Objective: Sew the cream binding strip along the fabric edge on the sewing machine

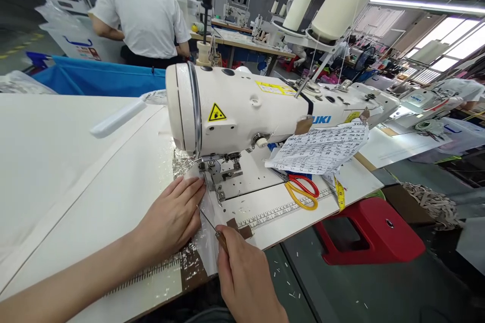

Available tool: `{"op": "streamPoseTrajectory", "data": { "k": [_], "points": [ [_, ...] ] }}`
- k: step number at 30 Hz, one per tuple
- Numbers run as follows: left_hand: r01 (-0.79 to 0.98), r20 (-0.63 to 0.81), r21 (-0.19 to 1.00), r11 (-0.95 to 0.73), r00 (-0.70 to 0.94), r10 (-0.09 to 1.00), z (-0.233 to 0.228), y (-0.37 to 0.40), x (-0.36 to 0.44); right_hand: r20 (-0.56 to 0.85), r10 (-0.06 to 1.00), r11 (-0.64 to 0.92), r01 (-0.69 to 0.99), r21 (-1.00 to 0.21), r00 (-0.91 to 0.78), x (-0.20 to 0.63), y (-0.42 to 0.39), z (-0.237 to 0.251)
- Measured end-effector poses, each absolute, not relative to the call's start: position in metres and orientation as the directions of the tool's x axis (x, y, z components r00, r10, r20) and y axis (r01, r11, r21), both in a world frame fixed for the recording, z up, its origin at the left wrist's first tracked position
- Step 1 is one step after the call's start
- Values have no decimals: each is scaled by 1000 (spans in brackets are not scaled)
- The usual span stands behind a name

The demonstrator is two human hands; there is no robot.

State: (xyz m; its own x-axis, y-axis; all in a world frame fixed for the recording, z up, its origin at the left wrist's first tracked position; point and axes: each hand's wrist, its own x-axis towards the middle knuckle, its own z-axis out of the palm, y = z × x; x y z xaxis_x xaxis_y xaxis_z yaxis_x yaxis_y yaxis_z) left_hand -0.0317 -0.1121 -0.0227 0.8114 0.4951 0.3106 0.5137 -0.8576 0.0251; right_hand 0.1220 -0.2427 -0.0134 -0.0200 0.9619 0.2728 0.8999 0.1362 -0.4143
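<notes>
A white sewing machine (pixel 246 106) stands on the table, its presser foot (pixel 215 181) down over thin white fabric (pixel 206 222). My left hand (pixel 172 219) lies flat on the fabric just left of the presser foot, fingers together and pressing down. My right hand (pixel 246 277) is at the table's front edge and grips a thin awl (pixel 212 226) with a brown handle. Its metal tip points up toward the fabric near my left fingertips.
Red and yellow scissors (pixel 303 191) and a yellow tape measure (pixel 340 193) lie right of the needle under a printed paper (pixel 322 149). A red stool (pixel 369 232) stands below the table edge. A person in a white shirt (pixel 142 15) works beyond a blue bin (pixel 98 78).
</notes>
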Motion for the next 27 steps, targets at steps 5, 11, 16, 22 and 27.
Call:
{"op": "streamPoseTrajectory", "data": {
  "k": [5,11,16,22,27],
  "points": [
    [537,339,13,-844,791,509,-21,-105,-30,246,969,123,912,-391,-26,120,-234,-15],
    [560,361,-31,-828,779,513,-18,-95,-30,258,966,110,912,-394,-5,118,-221,-14],
    [544,364,-109,-832,801,476,-21,-78,-37,232,972,87,857,-508,39,115,-217,-14],
    [538,392,-93,-838,793,466,-14,-89,-34,227,972,78,814,-576,67,112,-219,-16],
    [498,396,-57,-866,807,438,-17,-108,-27,256,965,99,815,-570,62,111,-220,-14]
  ]
}}
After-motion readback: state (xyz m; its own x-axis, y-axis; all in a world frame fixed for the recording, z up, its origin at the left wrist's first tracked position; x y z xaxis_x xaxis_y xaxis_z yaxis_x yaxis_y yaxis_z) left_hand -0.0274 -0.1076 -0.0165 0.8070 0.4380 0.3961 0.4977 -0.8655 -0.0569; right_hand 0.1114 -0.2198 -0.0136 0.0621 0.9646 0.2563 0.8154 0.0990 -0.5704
